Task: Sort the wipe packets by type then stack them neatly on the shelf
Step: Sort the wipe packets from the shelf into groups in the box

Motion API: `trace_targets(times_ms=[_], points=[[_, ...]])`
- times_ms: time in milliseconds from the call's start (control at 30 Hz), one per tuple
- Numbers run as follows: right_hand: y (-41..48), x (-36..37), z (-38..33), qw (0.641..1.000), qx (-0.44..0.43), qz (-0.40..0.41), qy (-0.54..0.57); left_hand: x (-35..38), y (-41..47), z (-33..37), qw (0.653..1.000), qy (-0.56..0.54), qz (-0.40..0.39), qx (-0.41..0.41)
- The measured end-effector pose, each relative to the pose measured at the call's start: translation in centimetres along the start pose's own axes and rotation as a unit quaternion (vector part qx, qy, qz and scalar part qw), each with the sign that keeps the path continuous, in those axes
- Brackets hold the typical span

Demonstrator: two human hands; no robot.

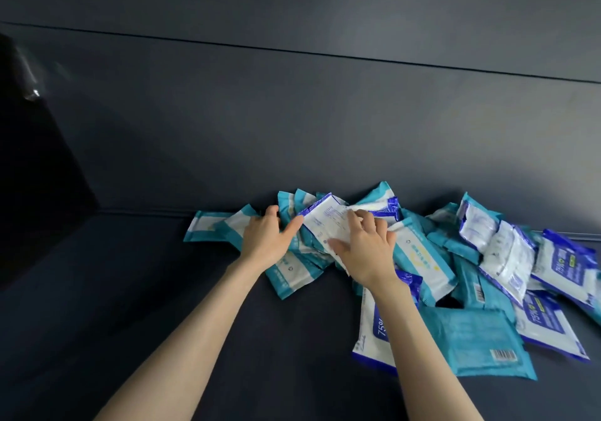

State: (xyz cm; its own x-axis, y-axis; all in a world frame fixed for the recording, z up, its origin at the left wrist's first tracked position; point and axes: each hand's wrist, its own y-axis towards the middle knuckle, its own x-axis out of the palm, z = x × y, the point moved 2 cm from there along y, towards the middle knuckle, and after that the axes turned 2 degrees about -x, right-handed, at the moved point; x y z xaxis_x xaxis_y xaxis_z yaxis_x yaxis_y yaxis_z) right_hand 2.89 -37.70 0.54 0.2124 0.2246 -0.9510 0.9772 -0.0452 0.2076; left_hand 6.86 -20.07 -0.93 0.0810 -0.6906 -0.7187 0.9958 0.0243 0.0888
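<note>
Well, a dark surface runs back to a dark wall, and a loose heap of wipe packets lies along that back edge, teal ones and blue-trimmed ones mixed and overlapping. Both bare arms reach into its left end. The left hand rests on teal packets, fingers close together and thumb spread toward a white blue-edged packet. The right hand holds that packet, tilted, atop the heap, fingers curled over it.
</note>
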Motion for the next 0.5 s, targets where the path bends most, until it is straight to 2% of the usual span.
trace_targets(times_ms=[200, 300, 367, 500], points=[[1.0, 0.1, 0.3, 0.997, 0.044, 0.015, 0.069, 0.2, 2.0, 0.7, 0.981, -0.152, -0.067, -0.099], [1.3, 0.2, 0.5, 0.987, 0.082, 0.030, 0.132, 0.3, 2.0, 0.8, 0.969, -0.198, -0.104, -0.100], [1.5, 0.3, 0.6, 0.981, 0.103, 0.031, 0.163, 0.4, 2.0, 0.9, 0.971, -0.184, -0.119, -0.093], [2.1, 0.5, 0.9, 0.970, 0.131, 0.034, 0.202, 0.6, 2.1, 0.9, 0.971, -0.197, -0.114, -0.078]])
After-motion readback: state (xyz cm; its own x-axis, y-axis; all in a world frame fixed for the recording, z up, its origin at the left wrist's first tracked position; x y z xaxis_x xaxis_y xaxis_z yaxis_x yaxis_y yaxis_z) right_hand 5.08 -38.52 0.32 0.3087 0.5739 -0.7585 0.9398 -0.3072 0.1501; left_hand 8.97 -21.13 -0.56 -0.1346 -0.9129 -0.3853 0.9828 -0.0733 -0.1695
